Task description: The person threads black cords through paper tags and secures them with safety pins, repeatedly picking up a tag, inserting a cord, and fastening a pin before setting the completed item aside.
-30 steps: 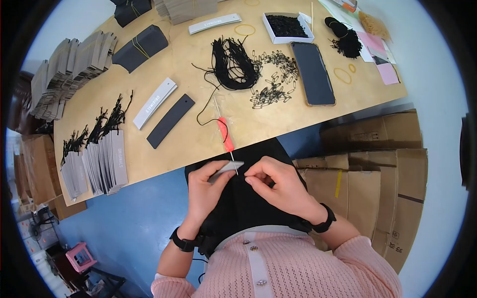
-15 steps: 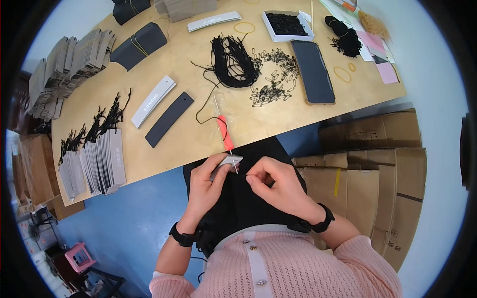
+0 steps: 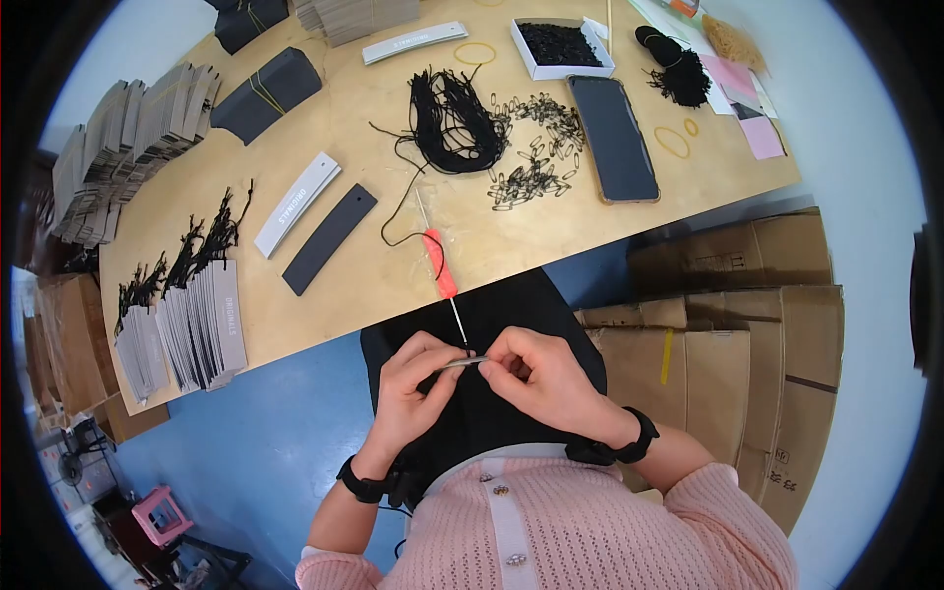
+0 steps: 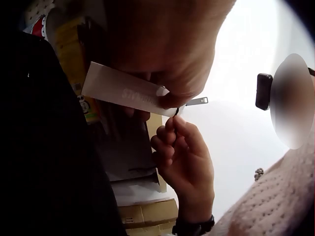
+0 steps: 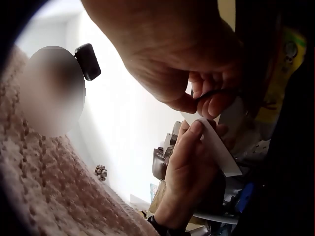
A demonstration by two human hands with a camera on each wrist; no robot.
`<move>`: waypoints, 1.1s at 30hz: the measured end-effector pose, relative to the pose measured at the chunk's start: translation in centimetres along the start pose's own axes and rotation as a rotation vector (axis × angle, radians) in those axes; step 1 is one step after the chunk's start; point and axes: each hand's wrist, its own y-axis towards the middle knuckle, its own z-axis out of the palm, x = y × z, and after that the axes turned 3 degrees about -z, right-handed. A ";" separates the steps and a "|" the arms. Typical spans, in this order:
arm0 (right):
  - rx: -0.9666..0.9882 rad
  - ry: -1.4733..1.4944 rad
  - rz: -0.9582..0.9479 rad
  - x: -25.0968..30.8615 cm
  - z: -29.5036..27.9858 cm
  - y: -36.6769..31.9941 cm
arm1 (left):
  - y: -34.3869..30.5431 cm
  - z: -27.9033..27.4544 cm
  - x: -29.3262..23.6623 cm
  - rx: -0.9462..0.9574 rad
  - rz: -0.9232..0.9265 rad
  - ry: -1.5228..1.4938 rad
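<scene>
My left hand (image 3: pixel 413 385) grips a pale grey tag (image 4: pixel 115 91) with printed lettering, seen nearly edge-on in the head view. Beside its end, my right hand (image 3: pixel 546 379) pinches a black cord (image 5: pixel 214 92) between thumb and fingers. In the left wrist view the cord passes at the tag's corner, close to the left thumb. A red-handled tool (image 3: pixel 440 264) lies at the table's front edge. Its thin metal shaft (image 3: pixel 456 317) juts past the edge down to the fingers, and a slotted metal tip (image 4: pixel 199 101) shows beside the tag.
On the table (image 3: pixel 364 265) lie a black cord bundle (image 3: pixel 457 128), many small black wire clips (image 3: pixel 536 177), a phone (image 3: pixel 615 143) and a white box (image 3: pixel 560 49). Corded tags (image 3: pixel 202 320) stand at left, near loose grey and black tags (image 3: pixel 329 239). Cardboard boxes (image 3: pixel 723 364) lean at right.
The tag has tipped from showing its face to nearly edge-on and has come lower, off the metal shaft. The right hand has moved left to meet it, and both hands are now together.
</scene>
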 end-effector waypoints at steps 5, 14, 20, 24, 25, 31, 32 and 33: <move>0.069 0.039 -0.021 1.5 -0.2 0.0 | -0.6 -0.5 -0.7 -0.058 -0.089 -0.141; 0.058 -0.092 -0.404 5.0 -3.0 3.1 | 0.0 -3.1 -4.6 -0.026 -0.017 0.003; 0.344 0.078 -0.267 4.8 -2.9 4.6 | 0.5 -3.9 -6.0 0.035 -0.005 0.072; 0.390 0.655 0.127 4.2 -3.7 4.4 | -0.1 -5.1 -5.2 0.124 -0.205 -0.181; 0.442 0.738 0.186 4.2 -3.9 4.3 | -0.1 -5.3 -5.2 0.134 -0.260 -0.304; 0.432 0.719 0.233 3.8 -3.8 4.0 | 0.4 -5.8 -5.5 0.179 -0.295 -0.450; 0.410 0.745 0.237 3.8 -3.7 4.0 | 0.5 -5.9 -5.6 0.179 -0.295 -0.449; 0.410 0.746 0.237 3.8 -3.7 4.0 | 0.5 -6.1 -5.7 0.213 -0.291 -0.415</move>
